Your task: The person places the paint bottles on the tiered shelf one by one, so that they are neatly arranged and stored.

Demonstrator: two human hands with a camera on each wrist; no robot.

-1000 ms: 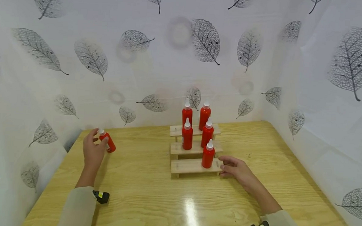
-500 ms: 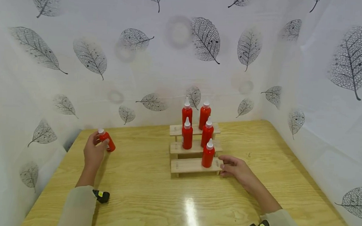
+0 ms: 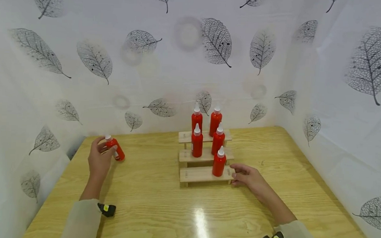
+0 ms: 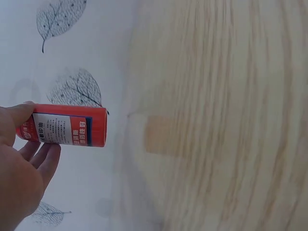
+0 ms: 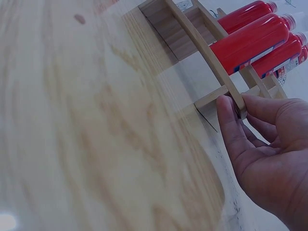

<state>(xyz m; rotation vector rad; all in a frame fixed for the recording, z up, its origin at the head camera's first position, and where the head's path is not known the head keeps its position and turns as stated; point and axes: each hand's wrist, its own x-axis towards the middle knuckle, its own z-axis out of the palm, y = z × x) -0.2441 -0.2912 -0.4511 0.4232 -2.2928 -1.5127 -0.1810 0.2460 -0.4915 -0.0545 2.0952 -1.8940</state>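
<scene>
My left hand (image 3: pixel 100 160) grips a red squeeze bottle (image 3: pixel 116 150) with a white cap at the far left of the table. The bottle leans, its cap toward the upper left, and its white and blue label (image 4: pixel 62 129) shows in the left wrist view. Between thumb and fingers, my right hand (image 3: pixel 251 179) pinches the right end of a three-step wooden stand (image 3: pixel 194 174). Similar red bottles stand on it: a front one (image 3: pixel 218 164) on the lowest step, two on the middle step and two on top. In the right wrist view the thumb and fingertips meet at the step's end (image 5: pixel 235 96).
A light wood-grain table (image 3: pixel 148 209) carries the stand right of its middle. White sheeting (image 3: pixel 167 72) printed with dark leaves rises behind the table and along both sides. Each sleeve has a small black device, such as the left one (image 3: pixel 107 209), at the wrist.
The bottle in my left hand has shifted slightly right, its base swinging outward to the right. My right hand and the stand have stayed in place.
</scene>
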